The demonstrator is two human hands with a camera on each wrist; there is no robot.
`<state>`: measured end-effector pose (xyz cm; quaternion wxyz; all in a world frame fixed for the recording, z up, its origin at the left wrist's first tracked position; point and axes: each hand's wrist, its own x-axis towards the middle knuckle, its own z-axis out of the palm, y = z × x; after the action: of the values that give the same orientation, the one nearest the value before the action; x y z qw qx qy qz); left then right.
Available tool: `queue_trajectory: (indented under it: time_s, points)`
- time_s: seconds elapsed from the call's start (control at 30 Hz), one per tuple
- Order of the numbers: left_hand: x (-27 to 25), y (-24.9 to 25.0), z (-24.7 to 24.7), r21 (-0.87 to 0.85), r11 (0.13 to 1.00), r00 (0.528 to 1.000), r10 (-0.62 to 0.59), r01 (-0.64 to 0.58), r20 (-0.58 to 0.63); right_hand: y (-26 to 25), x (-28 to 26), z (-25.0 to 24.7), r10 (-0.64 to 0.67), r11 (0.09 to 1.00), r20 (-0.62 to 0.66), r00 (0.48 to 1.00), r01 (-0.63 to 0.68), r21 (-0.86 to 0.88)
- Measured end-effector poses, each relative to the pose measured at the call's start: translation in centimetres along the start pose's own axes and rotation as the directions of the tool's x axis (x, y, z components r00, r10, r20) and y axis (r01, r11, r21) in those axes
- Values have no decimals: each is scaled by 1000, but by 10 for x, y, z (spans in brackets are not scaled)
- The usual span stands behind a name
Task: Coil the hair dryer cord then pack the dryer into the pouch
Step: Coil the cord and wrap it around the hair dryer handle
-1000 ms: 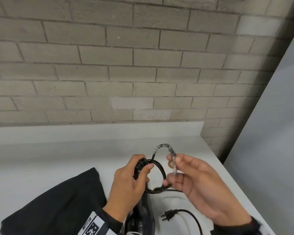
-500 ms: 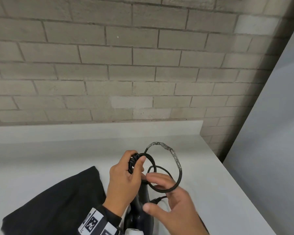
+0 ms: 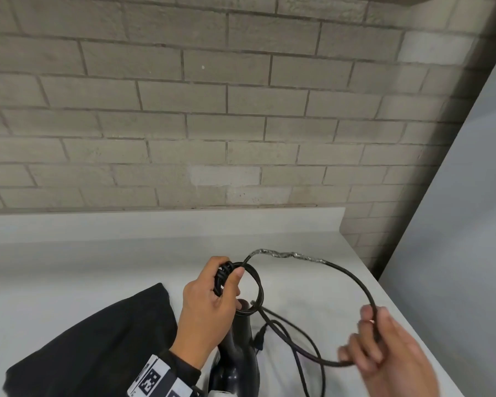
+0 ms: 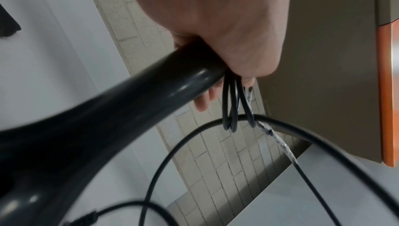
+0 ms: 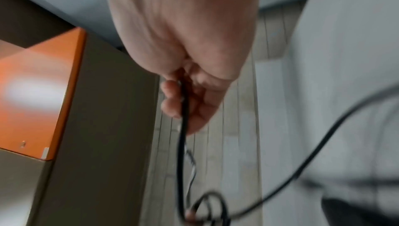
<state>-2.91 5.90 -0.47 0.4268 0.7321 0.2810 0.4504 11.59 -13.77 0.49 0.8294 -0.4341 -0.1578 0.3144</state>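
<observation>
My left hand [image 3: 212,302] grips the handle end of the black hair dryer [image 3: 238,356] together with a small coil of black cord [image 3: 252,285] pinched under the thumb. In the left wrist view the dryer handle [image 4: 134,103] and the cord loops [image 4: 232,110] sit in that hand [image 4: 215,30]. A wide arc of cord [image 3: 352,279] with a silver-taped stretch runs right to my right hand [image 3: 384,351], whose curled fingers hold it. The right wrist view shows the cord [image 5: 183,127] running through that hand [image 5: 190,69]. The plug [image 3: 259,338] lies beside the dryer. The black pouch [image 3: 92,348] lies flat at the left.
Everything rests on a white counter [image 3: 98,267] against a brick wall [image 3: 212,110]. The counter's right edge [image 3: 390,296] drops off beside a grey wall. An orange and brown cabinet [image 5: 43,93] hangs above.
My right hand has slid along the cord away from the left hand, out to the right, drawing out a wide loop. The left hand keeps its grip on the dryer and coil.
</observation>
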Motion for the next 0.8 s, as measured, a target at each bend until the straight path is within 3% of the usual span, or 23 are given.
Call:
queue_trajectory:
  time_s: [0.13,0.23,0.3,0.37,0.43,0.47,0.53,0.57,0.63,0.7,0.8]
  points:
    - [0,0,-1,18,1000,1000,-1,1,23,-24,11,-41,68,948,-194,979,-124,-292]
    - [0,2,2,53,998,998,11,-14,57,-26,21,-65,-9,847,-336,942,-171,-502]
    - [0,2,6,89,995,997,32,-38,64,-15,24,-67,-128,768,-371,920,-145,-624]
    - [0,3,9,112,992,997,42,-50,70,3,23,-55,-333,644,-345,878,-56,-763]
    - [0,5,10,128,990,995,53,-63,80,19,15,-29,-556,487,-167,814,157,-859]
    - [-1,5,10,138,988,995,60,-71,85,25,9,-11,-596,455,-68,800,266,-850]
    - [-1,5,10,156,984,993,75,-89,90,39,2,17,-539,441,86,838,367,-819]
    - [-1,5,11,163,982,992,84,-98,91,48,1,31,-442,468,119,889,341,-815]
    - [-1,6,13,181,976,989,107,-124,98,64,4,52,-127,536,146,981,192,-822]
    - [-1,8,15,192,971,986,118,-139,115,75,10,62,107,566,155,982,68,-822]
    - [-1,9,16,187,974,987,112,-132,115,72,9,60,134,628,191,973,66,-775]
